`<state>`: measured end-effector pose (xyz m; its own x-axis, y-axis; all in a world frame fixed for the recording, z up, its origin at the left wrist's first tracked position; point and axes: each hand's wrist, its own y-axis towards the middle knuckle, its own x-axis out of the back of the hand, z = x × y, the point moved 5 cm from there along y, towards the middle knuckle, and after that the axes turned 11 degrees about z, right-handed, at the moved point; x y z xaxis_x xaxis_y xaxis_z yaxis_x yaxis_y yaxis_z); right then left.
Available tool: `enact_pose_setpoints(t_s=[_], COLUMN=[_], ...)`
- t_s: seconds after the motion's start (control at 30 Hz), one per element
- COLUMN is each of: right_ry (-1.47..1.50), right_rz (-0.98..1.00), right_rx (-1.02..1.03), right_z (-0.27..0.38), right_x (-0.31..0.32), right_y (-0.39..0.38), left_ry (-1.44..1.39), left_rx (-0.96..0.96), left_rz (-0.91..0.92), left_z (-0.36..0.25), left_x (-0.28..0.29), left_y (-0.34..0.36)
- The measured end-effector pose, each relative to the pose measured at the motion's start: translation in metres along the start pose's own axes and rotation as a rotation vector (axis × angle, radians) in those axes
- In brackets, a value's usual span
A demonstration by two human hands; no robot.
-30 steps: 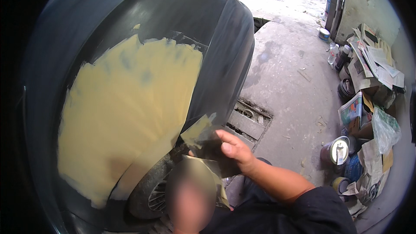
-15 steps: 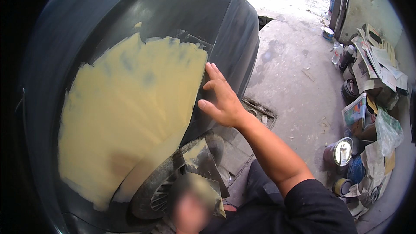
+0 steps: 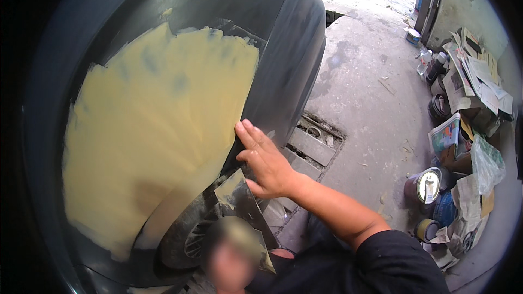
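A broad fan of yellow filler paste (image 3: 158, 130) covers part of the dark car body panel (image 3: 201, 0) above the wheel (image 3: 199, 242). My right hand (image 3: 267, 163) is at the filler's right edge, near the wheel arch, fingers stretched out and thumb apart. Its fingertips touch or nearly touch the panel; I see nothing in it. Below it, a dark flat board (image 3: 245, 204) carries yellow paste at its upper corner. A blurred patch hides what is beside the board at the bottom, so my left hand's fingers cannot be made out.
Along the right wall stand paint cans (image 3: 422, 185), a clear bottle (image 3: 424, 62) and piles of newspaper (image 3: 476, 76). A plastic bag (image 3: 487, 163) lies among them. A slatted drain cover (image 3: 310, 147) is set in the concrete floor (image 3: 365, 103) beside the car.
My right hand has slid down along the filler's right edge toward the wheel arch and the board. The car and filler sit slightly higher and farther left in the view.
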<state>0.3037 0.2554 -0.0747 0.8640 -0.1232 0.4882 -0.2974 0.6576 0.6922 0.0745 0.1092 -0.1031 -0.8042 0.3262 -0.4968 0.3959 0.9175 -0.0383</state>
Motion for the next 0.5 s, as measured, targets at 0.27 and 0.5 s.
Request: enact_pose_setpoints(t_s=[0.27, 0.5], right_ry=[-0.013, -0.022], right_rz=[-0.041, -0.007], right_rx=[-0.033, -0.014], right_z=[-0.001, 0.029], right_x=[0.013, -0.038], right_y=[-0.003, -0.014], left_ry=[1.372, -0.128], left_rx=[0.218, -0.089], left_rz=[-0.096, 0.048], left_z=[-0.013, -0.018], left_x=[0.012, -0.013], left_y=[-0.014, -0.007])
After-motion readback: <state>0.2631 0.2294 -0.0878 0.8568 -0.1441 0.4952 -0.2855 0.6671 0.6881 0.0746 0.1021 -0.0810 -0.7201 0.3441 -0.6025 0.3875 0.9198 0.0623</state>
